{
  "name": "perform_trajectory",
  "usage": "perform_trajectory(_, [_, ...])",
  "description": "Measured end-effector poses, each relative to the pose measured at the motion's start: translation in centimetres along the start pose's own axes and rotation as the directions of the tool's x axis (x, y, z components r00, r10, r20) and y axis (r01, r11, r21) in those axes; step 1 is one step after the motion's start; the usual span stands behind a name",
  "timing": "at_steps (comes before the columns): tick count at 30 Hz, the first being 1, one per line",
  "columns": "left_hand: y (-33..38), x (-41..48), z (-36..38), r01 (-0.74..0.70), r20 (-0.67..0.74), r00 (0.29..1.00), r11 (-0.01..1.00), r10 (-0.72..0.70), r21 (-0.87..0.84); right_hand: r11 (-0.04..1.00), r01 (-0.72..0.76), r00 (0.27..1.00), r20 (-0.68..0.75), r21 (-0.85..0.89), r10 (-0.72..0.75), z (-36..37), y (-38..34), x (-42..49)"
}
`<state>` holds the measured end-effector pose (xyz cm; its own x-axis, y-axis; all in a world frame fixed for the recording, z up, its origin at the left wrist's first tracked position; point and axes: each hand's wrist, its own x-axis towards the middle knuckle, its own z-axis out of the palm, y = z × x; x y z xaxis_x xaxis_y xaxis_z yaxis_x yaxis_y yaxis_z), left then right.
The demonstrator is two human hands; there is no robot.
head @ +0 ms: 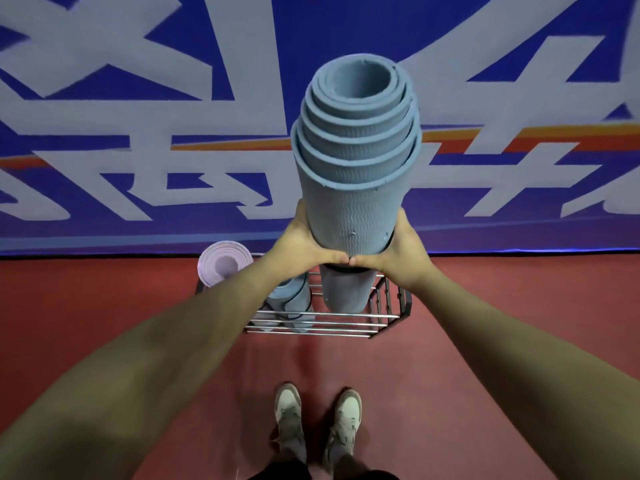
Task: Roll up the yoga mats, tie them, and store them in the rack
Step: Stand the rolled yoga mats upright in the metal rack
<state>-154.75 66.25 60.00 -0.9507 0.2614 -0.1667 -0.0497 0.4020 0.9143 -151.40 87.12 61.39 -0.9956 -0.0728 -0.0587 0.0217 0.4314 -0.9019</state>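
Observation:
A rolled blue-grey yoga mat (353,202) stands upright, its spiral top end toward me and its lower end inside the right part of the wire rack (381,318). My left hand (304,240) and my right hand (401,251) clasp it around its middle from both sides, fingertips touching at the front. A dark strap shows just under my hands. A pink rolled mat (223,266) stands at the rack's left end. Another blue-grey rolled mat (289,299) with a black strap stands in the rack's middle.
The rack sits on a red floor (485,306) against a blue banner wall (138,133) with large white characters. My two feet in light sneakers (317,420) stand just in front of the rack.

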Motion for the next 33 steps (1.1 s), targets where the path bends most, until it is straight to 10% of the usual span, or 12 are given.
perform_trajectory(17, [-15.5, 5.7, 5.0, 0.202, 0.182, 0.960, 0.977, -0.211, 0.064, 0.957, -0.233, 0.950, 0.169, -0.170, 0.261, 6.5, 16.2, 3.3])
perform_trajectory(25, [-17.2, 6.5, 5.0, 0.188, 0.269, 0.939, 0.975, -0.213, 0.117, 0.956, -0.293, 0.942, 0.182, 0.035, 0.282, 8.9, 19.3, 3.7])
perform_trajectory(33, [-16.4, 6.8, 6.6, 0.295, 0.206, 0.920, 0.935, -0.334, 0.198, 0.555, -0.686, 0.709, 0.258, 0.471, 0.657, 8.8, 17.6, 4.7])
